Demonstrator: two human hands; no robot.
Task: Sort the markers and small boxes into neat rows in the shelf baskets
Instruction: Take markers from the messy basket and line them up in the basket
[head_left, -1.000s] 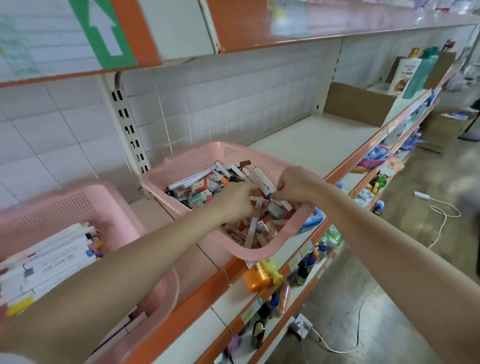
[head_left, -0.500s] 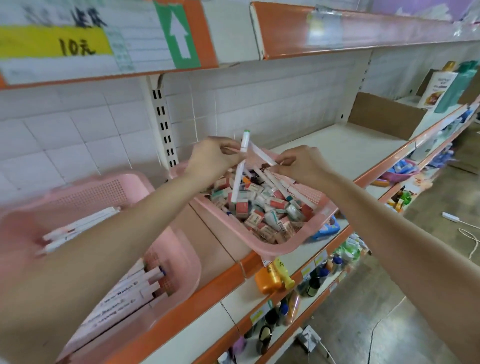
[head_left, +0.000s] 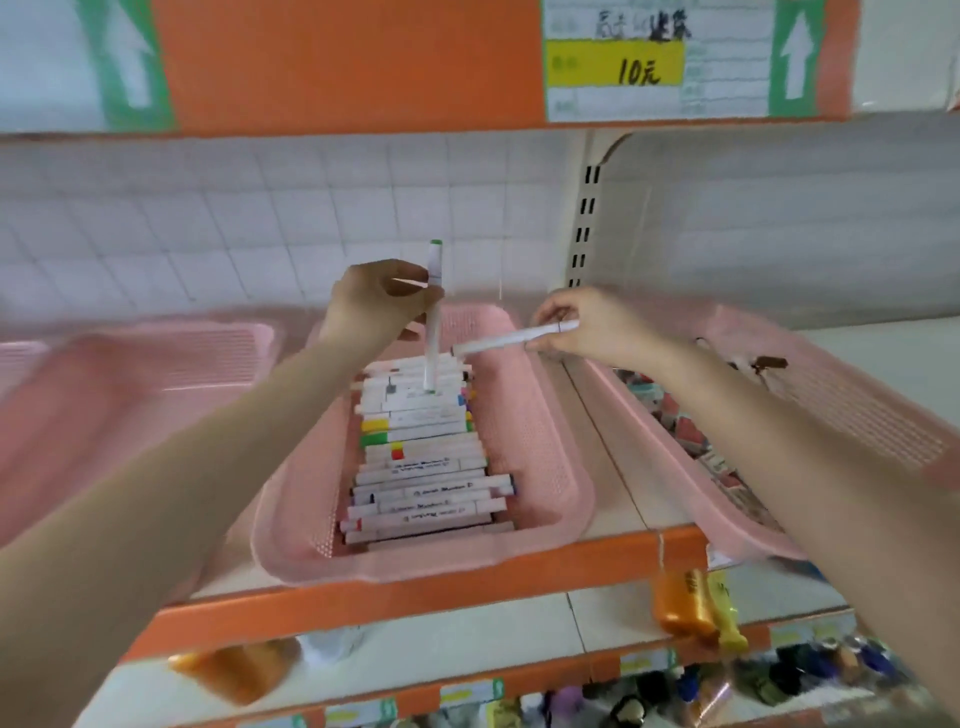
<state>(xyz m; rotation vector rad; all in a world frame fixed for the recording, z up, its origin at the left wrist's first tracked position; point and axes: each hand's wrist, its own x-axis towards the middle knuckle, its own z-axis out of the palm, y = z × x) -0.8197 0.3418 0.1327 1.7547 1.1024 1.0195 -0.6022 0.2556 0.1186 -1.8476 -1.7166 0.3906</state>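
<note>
A pink basket (head_left: 540, 447) in the middle of the shelf holds a neat stack of white markers (head_left: 421, 457) lying crosswise. Above its far end my left hand (head_left: 379, 306) grips a white marker with a green cap (head_left: 434, 322), held upright with its lower tip over the stack. My right hand (head_left: 592, 327) pinches another white marker (head_left: 514, 339), held nearly level and pointing left toward the upright one. To the right, a second pink basket (head_left: 841, 410) holds small red and white boxes (head_left: 691, 431), partly hidden by my right arm.
A third pink basket (head_left: 156, 374) sits on the left of the shelf. The orange shelf edge (head_left: 415, 597) runs in front. Orange and yellow bottles (head_left: 691, 603) hang below it, with small bottles on the lower shelf. A price sign (head_left: 644, 67) hangs on the shelf above.
My view and both hands have swung left from the basket of boxes to the marker basket. Each hand has carried a marker over; the green-capped one now stands above the stack.
</note>
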